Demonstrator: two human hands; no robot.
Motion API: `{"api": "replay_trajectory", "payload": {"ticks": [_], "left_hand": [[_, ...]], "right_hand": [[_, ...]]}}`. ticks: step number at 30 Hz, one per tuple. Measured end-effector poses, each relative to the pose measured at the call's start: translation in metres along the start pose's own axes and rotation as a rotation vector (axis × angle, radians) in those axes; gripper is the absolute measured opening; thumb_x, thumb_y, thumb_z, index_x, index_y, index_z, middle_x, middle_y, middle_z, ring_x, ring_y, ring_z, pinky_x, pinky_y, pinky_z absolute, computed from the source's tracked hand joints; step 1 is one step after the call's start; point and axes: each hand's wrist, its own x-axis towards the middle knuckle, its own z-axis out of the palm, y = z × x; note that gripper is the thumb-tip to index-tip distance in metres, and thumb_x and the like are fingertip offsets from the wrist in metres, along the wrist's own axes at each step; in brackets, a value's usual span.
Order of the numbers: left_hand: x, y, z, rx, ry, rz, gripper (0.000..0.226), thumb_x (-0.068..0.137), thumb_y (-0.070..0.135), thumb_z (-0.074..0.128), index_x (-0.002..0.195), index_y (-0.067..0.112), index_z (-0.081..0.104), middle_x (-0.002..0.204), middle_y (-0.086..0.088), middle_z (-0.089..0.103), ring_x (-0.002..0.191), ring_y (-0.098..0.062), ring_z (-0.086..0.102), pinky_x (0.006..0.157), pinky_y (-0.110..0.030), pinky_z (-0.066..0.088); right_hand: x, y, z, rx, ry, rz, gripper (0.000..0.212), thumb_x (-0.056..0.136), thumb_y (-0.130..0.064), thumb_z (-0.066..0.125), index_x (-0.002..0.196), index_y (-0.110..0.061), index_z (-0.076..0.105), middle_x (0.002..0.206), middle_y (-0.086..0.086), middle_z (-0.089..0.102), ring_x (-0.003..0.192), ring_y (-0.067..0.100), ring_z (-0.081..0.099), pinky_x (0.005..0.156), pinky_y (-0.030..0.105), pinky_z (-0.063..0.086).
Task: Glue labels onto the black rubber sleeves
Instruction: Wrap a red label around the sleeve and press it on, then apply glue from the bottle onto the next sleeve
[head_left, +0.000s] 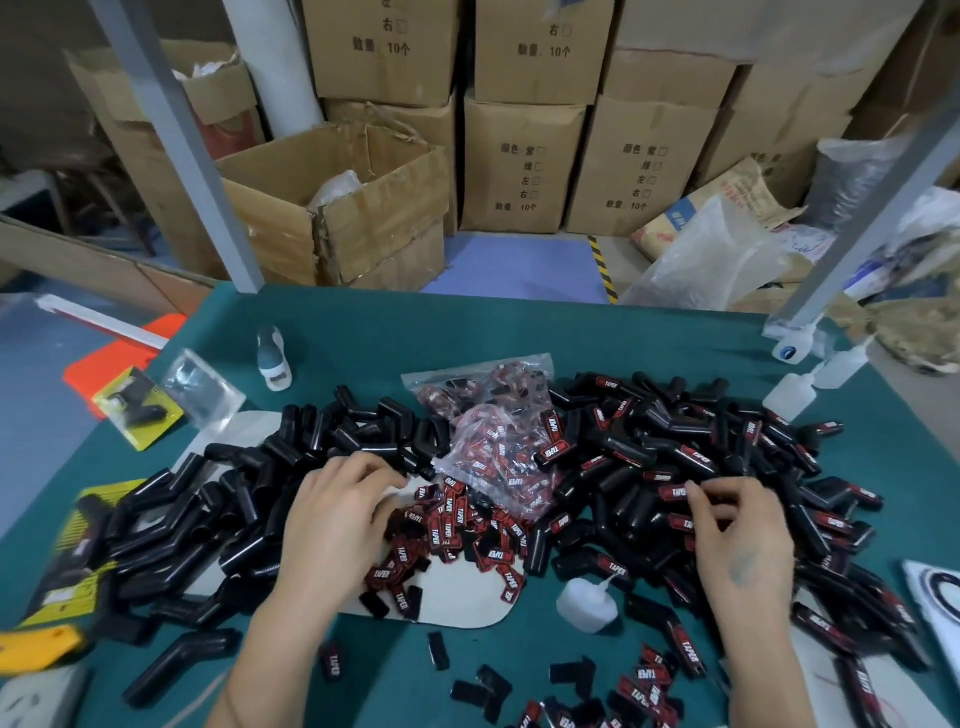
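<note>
Plain black rubber sleeves (234, 509) lie heaped on the left of the green table (519, 332). Sleeves bearing red TAPER labels (675, 457) are piled on the right. Loose red-and-black labels (457, 525) spill from a clear bag (498, 441) in the middle, over a white mat (467, 603). My left hand (337, 519) lies palm down, its fingers reaching to the edge of the plain pile beside the labels. My right hand (737, 540) hovers over the labelled sleeves with bent fingers; whether it grips one is unclear. A small white glue bottle (587, 603) lies on its side between my hands.
More labels (644, 686) are scattered at the near edge. Spare bottles (789, 395) stand at the far right, another bottle (272, 358) at the far left. Yellow retail cards (137, 408) lie on the left. Two metal posts (182, 145) rise from the table; cardboard boxes (524, 166) stand behind.
</note>
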Motion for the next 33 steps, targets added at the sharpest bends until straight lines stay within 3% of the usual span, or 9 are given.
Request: {"api": "replay_trajectory", "payload": {"ticks": [4, 7, 11, 15, 19, 21, 23, 26, 33], "left_hand": [[0.001, -0.02, 0.012, 0.112, -0.01, -0.111, 0.042, 0.081, 0.013, 0.088, 0.121, 0.015, 0.076, 0.131, -0.005, 0.068, 0.123, -0.035, 0.062, 0.099, -0.053, 0.049], [0.001, -0.023, 0.023, 0.191, -0.063, -0.137, 0.053, 0.082, 0.012, 0.088, 0.132, 0.015, 0.071, 0.142, -0.008, 0.062, 0.127, -0.035, 0.059, 0.102, -0.051, 0.049], [0.0, -0.029, 0.033, 0.251, -0.068, -0.175, 0.068, 0.06, -0.003, 0.093, 0.123, 0.008, 0.072, 0.12, -0.012, 0.065, 0.102, -0.035, 0.064, 0.087, -0.049, 0.054], [-0.001, -0.03, 0.03, 0.26, 0.05, -0.116, 0.04, 0.067, 0.002, 0.093, 0.104, 0.013, 0.08, 0.102, -0.003, 0.074, 0.103, -0.032, 0.068, 0.109, -0.053, 0.044], [0.004, -0.011, -0.004, -0.359, 0.093, -0.185, 0.022, 0.092, 0.026, 0.081, 0.114, 0.03, 0.075, 0.112, 0.014, 0.075, 0.112, -0.014, 0.068, 0.102, -0.045, 0.049], [0.0, 0.003, -0.026, -0.876, -0.088, -0.264, 0.022, 0.094, 0.043, 0.075, 0.116, 0.04, 0.071, 0.111, 0.014, 0.075, 0.105, -0.006, 0.069, 0.088, -0.033, 0.052], [-0.007, 0.02, -0.04, -1.163, -0.2, -0.168, 0.029, 0.097, 0.044, 0.07, 0.122, 0.029, 0.07, 0.114, -0.001, 0.077, 0.106, -0.016, 0.072, 0.088, -0.03, 0.055], [-0.017, 0.038, -0.048, -1.337, -0.288, -0.016, 0.026, 0.101, 0.027, 0.066, 0.127, 0.023, 0.068, 0.115, -0.007, 0.075, 0.109, -0.024, 0.072, 0.092, -0.03, 0.056], [-0.023, 0.061, -0.051, -1.327, -0.402, 0.051, 0.036, 0.102, 0.023, 0.06, 0.138, 0.023, 0.062, 0.128, -0.004, 0.059, 0.123, -0.029, 0.061, 0.106, -0.045, 0.051]], "right_hand": [[-0.02, -0.026, -0.011, 0.022, 0.181, -0.235, 0.019, 0.1, -0.021, 0.064, 0.115, -0.011, 0.065, 0.116, -0.003, 0.048, 0.097, 0.025, 0.058, 0.079, 0.025, 0.045], [-0.052, -0.065, -0.023, 0.179, 0.156, -0.396, 0.015, 0.102, -0.023, 0.06, 0.115, -0.021, 0.068, 0.112, -0.01, 0.053, 0.099, 0.006, 0.056, 0.085, 0.007, 0.041], [-0.092, -0.105, -0.02, 0.394, -0.014, -0.608, 0.016, 0.098, -0.02, 0.06, 0.109, -0.026, 0.071, 0.109, -0.007, 0.064, 0.102, 0.007, 0.062, 0.084, 0.009, 0.043], [-0.112, -0.12, -0.007, 0.46, -0.255, -0.642, 0.018, 0.097, -0.022, 0.063, 0.106, -0.029, 0.076, 0.103, -0.017, 0.064, 0.091, 0.007, 0.066, 0.075, 0.009, 0.047], [-0.118, -0.121, 0.002, 0.532, -0.401, -0.524, 0.018, 0.101, -0.033, 0.06, 0.106, -0.042, 0.075, 0.097, -0.015, 0.068, 0.087, 0.011, 0.071, 0.071, 0.022, 0.054], [-0.118, -0.122, 0.005, 0.543, -0.407, -0.462, 0.02, 0.1, -0.039, 0.059, 0.113, -0.047, 0.073, 0.108, -0.014, 0.066, 0.096, 0.013, 0.069, 0.076, 0.019, 0.053], [-0.119, -0.123, 0.009, 0.573, -0.446, -0.418, 0.03, 0.098, -0.04, 0.063, 0.126, -0.049, 0.066, 0.122, -0.014, 0.06, 0.108, 0.016, 0.067, 0.08, 0.018, 0.054], [-0.124, -0.121, 0.015, 0.611, -0.524, -0.419, 0.042, 0.094, -0.037, 0.069, 0.135, -0.047, 0.061, 0.133, -0.012, 0.055, 0.109, 0.018, 0.068, 0.081, 0.019, 0.055], [-0.128, -0.123, 0.016, 0.521, -0.355, -0.491, 0.04, 0.084, -0.04, 0.076, 0.12, -0.047, 0.06, 0.123, -0.017, 0.054, 0.092, 0.013, 0.067, 0.071, 0.017, 0.052]]}}
